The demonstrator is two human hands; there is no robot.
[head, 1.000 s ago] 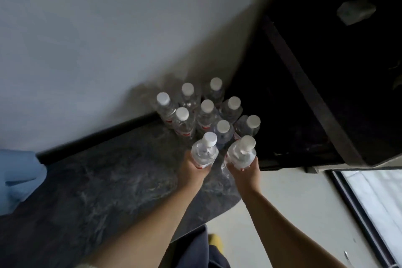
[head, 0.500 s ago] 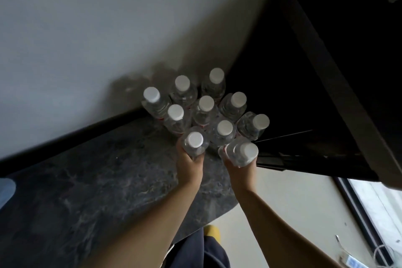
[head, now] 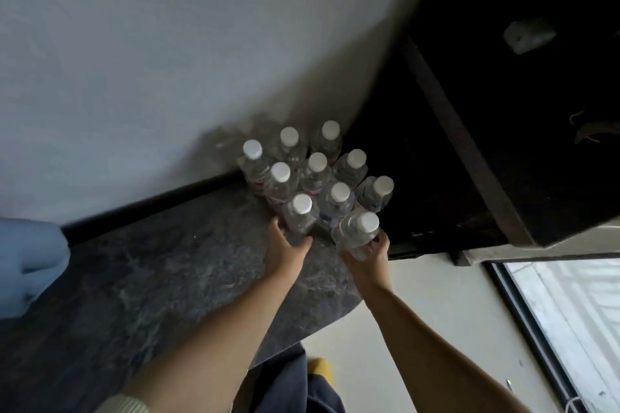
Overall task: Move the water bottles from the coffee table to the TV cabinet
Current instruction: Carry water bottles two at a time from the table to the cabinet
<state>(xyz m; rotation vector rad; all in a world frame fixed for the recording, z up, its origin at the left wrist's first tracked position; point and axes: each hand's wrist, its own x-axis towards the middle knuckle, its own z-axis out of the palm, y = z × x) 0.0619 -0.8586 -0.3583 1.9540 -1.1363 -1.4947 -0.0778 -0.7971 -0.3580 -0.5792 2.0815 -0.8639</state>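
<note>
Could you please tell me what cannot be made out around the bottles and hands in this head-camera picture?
- Clear plastic water bottles with white caps: labels blurred, unreadable; lower bodies hidden by neighbouring bottles.
- Left hand: fingers hidden behind its bottle, so the grip is unclear.
- Right hand: palm hidden under its tilted bottle.
- Pale blue object: cut off by the left edge.
- Black unit: too dark to identify.

Two bare forearms, a left hand (head: 285,246) and a right hand (head: 370,256). A cream ribbed cuff (head: 125,405) sits pushed up the left arm. Dark navy trousers (head: 295,386), one yellow slipper (head: 320,370).
</note>
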